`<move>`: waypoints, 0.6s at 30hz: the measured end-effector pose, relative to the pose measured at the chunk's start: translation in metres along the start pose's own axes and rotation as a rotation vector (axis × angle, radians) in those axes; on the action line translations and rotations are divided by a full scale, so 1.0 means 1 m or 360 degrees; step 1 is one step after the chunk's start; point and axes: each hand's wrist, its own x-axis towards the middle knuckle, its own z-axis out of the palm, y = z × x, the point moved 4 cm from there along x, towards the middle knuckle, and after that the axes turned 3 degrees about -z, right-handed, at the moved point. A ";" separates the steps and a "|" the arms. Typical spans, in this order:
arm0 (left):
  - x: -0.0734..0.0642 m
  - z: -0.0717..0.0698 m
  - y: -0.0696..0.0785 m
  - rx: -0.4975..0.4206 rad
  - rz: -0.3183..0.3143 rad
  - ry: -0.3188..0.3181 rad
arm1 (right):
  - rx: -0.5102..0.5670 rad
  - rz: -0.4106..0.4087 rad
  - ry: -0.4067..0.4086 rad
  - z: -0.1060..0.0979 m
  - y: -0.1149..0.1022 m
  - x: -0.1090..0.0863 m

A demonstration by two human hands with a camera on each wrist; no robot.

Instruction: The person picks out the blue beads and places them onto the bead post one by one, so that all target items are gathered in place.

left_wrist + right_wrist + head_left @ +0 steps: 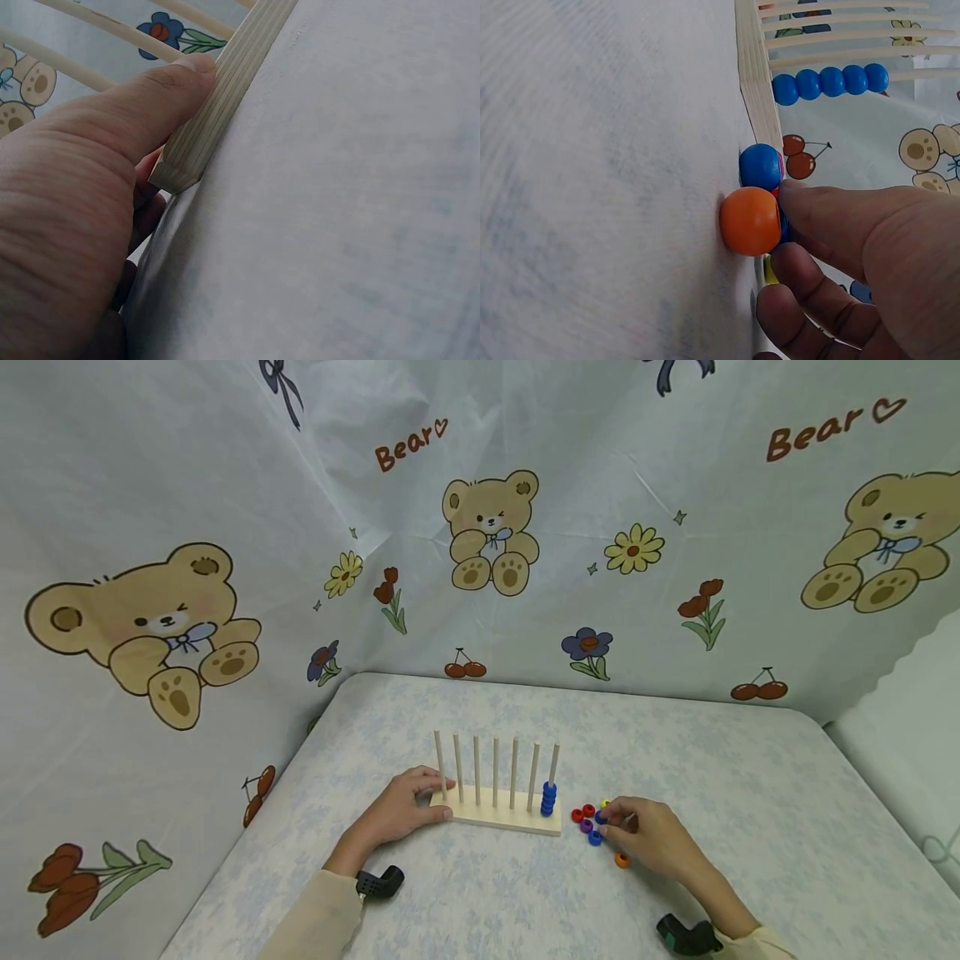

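My left hand point(408, 806) grips the left end of a wooden peg board point(502, 816), with its thumb along the front edge and fingers behind. Several upright pegs stand in a row on the board. On the rightmost peg is a stack of blue beads point(549, 799). To the right of the board, my right hand point(652, 835) pinches a blue bead point(601, 817) between thumb and finger, low over the table. In the right wrist view that bead is mostly hidden behind an orange bead point(750, 221). Another blue bead point(760, 166) lies beside the thumb.
Near the right fingertips lie red beads point(577, 815), a purple bead point(586, 826) and a partly covered yellow bead point(606, 804). Everything rests on a pale mottled tabletop point(480, 893). A bear-print curtain point(405, 527) hangs behind the table. Each wrist wears a dark device point(380, 882).
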 end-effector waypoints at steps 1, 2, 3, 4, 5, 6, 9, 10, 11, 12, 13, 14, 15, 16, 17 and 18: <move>0.000 0.000 0.000 0.0003 -0.0005 0.0002 | 0.0000 -0.0004 -0.0001 0.000 0.000 0.000; 0.001 0.000 0.000 0.0005 -0.0009 0.0002 | 0.0004 -0.0007 -0.0001 0.000 0.000 0.001; 0.001 0.000 0.000 0.0004 -0.0012 0.0000 | 0.0010 -0.0015 -0.0003 0.000 0.000 0.001; 0.001 -0.001 0.000 0.0002 -0.0015 -0.0004 | 0.0018 -0.0022 -0.0005 0.000 0.000 0.001; 0.000 -0.001 0.000 -0.0001 -0.0017 -0.0006 | 0.0026 -0.0031 -0.0008 0.000 0.000 0.001; 0.000 -0.001 0.000 -0.0003 -0.0020 -0.0010 | 0.0034 -0.0034 -0.0009 0.000 0.000 0.002; -0.001 -0.001 0.001 -0.0008 -0.0026 -0.0018 | 0.0052 -0.0051 -0.0010 0.000 0.002 0.002; -0.001 -0.001 0.001 -0.0005 -0.0027 -0.0019 | 0.0049 -0.0052 -0.0007 0.000 0.002 0.002; -0.001 -0.001 0.001 -0.0001 -0.0031 -0.0018 | 0.0045 -0.0056 -0.0005 0.001 0.002 0.003; -0.002 -0.001 0.001 0.0001 -0.0033 -0.0019 | 0.0041 -0.0060 -0.0004 0.001 0.002 0.003; -0.002 -0.002 0.001 0.0003 -0.0034 -0.0020 | 0.0041 -0.0063 -0.0008 0.001 0.002 0.003; -0.002 -0.002 0.001 0.0002 -0.0035 -0.0023 | 0.0043 -0.0059 -0.0008 0.001 0.002 0.003; -0.003 -0.002 0.002 -0.0003 -0.0033 -0.0026 | 0.0039 -0.0057 -0.0008 0.001 0.003 0.003; -0.003 -0.002 0.003 -0.0009 -0.0031 -0.0029 | 0.0037 -0.0051 -0.0007 0.000 0.003 0.003; -0.003 -0.002 0.003 -0.0012 -0.0028 -0.0031 | 0.0037 -0.0053 -0.0007 0.000 0.002 0.003; -0.003 -0.002 0.004 -0.0015 -0.0024 -0.0031 | 0.0034 -0.0050 -0.0004 0.000 0.002 0.003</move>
